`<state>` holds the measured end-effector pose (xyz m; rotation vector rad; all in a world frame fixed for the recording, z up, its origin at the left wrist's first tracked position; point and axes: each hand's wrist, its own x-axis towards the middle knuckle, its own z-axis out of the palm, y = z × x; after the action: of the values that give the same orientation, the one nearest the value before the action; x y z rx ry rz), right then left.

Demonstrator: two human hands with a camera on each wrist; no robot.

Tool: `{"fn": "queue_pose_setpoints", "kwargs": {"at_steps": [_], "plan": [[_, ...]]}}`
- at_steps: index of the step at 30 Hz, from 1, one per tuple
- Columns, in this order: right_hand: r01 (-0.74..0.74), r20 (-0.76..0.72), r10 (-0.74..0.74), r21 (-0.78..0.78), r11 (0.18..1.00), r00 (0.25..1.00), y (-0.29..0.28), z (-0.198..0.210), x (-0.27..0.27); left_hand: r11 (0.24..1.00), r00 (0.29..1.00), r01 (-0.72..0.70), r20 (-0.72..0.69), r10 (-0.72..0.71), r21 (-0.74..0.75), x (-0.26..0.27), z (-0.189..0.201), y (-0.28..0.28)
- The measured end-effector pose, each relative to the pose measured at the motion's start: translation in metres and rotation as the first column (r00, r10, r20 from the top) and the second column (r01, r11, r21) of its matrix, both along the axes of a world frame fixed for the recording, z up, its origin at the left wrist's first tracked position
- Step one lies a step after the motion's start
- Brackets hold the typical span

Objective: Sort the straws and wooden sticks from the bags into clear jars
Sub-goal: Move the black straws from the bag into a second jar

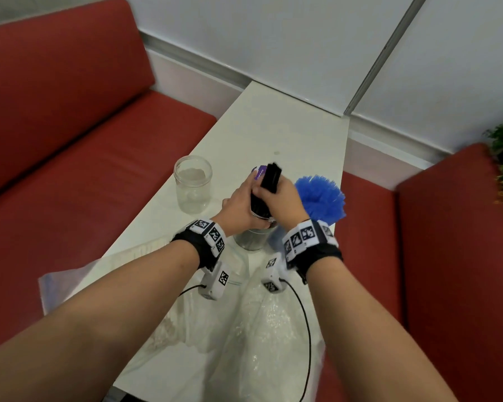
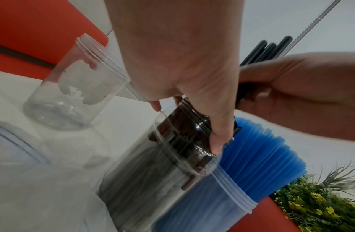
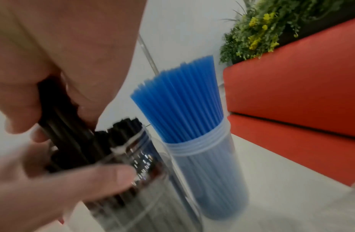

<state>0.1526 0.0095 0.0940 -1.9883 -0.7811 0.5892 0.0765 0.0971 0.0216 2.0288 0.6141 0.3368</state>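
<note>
Black straws [image 1: 270, 177] clenched in right hand [image 1: 282, 203]; left hand [image 1: 238, 208] grips jar [image 2: 162, 180]. Stray ends could catch its rim, tipping it into blue straws [image 3: 182, 100].

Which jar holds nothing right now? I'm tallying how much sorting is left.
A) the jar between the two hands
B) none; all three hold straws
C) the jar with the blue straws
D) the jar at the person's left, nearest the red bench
D: the clear jar at the left stands empty, while the blue straws fill their jar and the right hand grips black straws over the jar the left hand holds.
</note>
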Motion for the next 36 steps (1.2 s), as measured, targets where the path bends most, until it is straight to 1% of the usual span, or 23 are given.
{"fn": "queue_pose_setpoints", "kwargs": {"at_steps": [2,4,5,7,8,9,10,11,12,13,14,15,17,19,20,22,24,26,29,31,33,34,36], "plan": [[0.011,0.043,-0.012,0.016,1.000,0.999,0.000,-0.012,-0.009,1.000,1.000,-0.015,0.001,0.015,0.005,0.002,-0.001,0.001],[0.002,0.177,-0.032,0.164,0.986,0.984,0.003,-0.008,-0.013,1.000,1.000,-0.023,0.021,0.023,0.014,0.004,-0.001,0.001],[0.000,0.296,-0.075,0.246,0.969,0.952,0.007,-0.001,-0.013,1.000,0.999,-0.007,0.041,0.006,0.013,0.006,-0.002,0.002],[-0.024,0.524,-0.185,0.367,0.930,0.831,0.018,0.010,-0.013,0.999,0.996,0.029,0.083,-0.030,0.018,0.007,-0.006,0.004],[-0.038,0.611,-0.199,0.352,0.935,0.766,0.023,0.010,-0.014,0.998,0.995,0.036,0.089,-0.040,0.045,0.008,-0.008,0.006],[-0.043,0.677,-0.150,0.260,0.965,0.721,0.026,0.006,-0.015,0.996,0.997,0.036,0.069,-0.041,0.082,0.007,-0.009,0.007],[-0.036,0.713,-0.044,0.096,0.995,0.700,0.026,-0.003,-0.017,0.993,0.999,0.027,0.042,-0.032,0.117,0.006,-0.010,0.008],[-0.017,0.712,0.093,-0.113,0.994,0.696,0.024,-0.016,-0.019,0.992,1.000,0.015,0.020,-0.018,0.123,0.005,-0.013,0.009],[0.009,0.687,0.218,-0.311,0.951,0.693,0.019,-0.031,-0.022,0.996,1.000,0.021,0.020,-0.022,0.081,0.002,-0.017,0.010],[0.028,0.667,0.307,-0.442,0.897,0.679,0.013,-0.043,-0.024,0.999,0.998,0.045,0.033,-0.046,0.027,-0.001,-0.019,0.010],[0.030,0.657,0.360,-0.503,0.864,0.663,0.010,-0.052,-0.024,0.998,0.996,0.069,0.060,-0.068,-0.007,-0.003,-0.019,0.010],[0.010,0.652,0.357,-0.488,0.873,0.669,0.011,-0.055,-0.025,0.997,0.993,0.080,0.088,-0.080,-0.003,-0.004,-0.018,0.010],[-0.004,0.654,0.215,-0.308,0.951,0.726,0.017,-0.048,-0.027,0.996,0.985,0.090,0.143,-0.092,0.021,-0.004,-0.012,0.012],[0.027,0.709,0.099,-0.165,0.986,0.698,0.023,-0.043,-0.027,0.991,0.983,0.120,0.130,-0.127,0.065,-0.005,-0.006,0.016],[0.027,0.735,0.109,-0.172,0.985,0.669,0.023,-0.041,-0.027,0.988,0.983,0.141,0.110,-0.148,0.066,-0.005,-0.005,0.020],[0.018,0.726,0.240,-0.328,0.945,0.645,0.019,-0.046,-0.026,0.985,0.983,0.173,0.060,-0.173,-0.009,-0.006,-0.007,0.030],[0.026,0.642,0.326,-0.475,0.879,0.694,0.017,-0.051,-0.022,0.979,0.984,0.177,0.012,-0.177,-0.101,-0.008,-0.008,0.040],[0.017,0.621,0.289,-0.439,0.898,0.729,0.018,-0.049,-0.018,0.972,0.981,0.196,0.017,-0.195,-0.127,-0.008,-0.009,0.045],[0.066,0.678,0.158,-0.292,0.954,0.718,0.021,-0.048,-0.016,0.975,0.980,0.197,0.014,-0.196,-0.102,-0.006,-0.007,0.047],[0.042,0.590,0.229,-0.409,0.912,0.774,0.018,-0.052,-0.019,0.975,0.980,0.197,-0.012,-0.199,-0.100,-0.006,-0.006,0.045],[0.007,0.497,0.288,-0.511,0.860,0.818,0.016,-0.053,-0.025,0.980,0.970,0.192,-0.141,-0.198,-0.053,-0.012,0.000,0.047],[-0.004,0.487,0.268,-0.477,0.879,0.831,0.015,-0.050,-0.027,0.982,0.950,0.187,-0.259,-0.174,0.028,-0.018,0.005,0.050],[-0.011,0.528,0.146,-0.251,0.968,0.837,0.012,-0.039,-0.031,0.941,0.872,0.233,-0.481,-0.089,0.247,-0.035,0.016,0.054]]}}
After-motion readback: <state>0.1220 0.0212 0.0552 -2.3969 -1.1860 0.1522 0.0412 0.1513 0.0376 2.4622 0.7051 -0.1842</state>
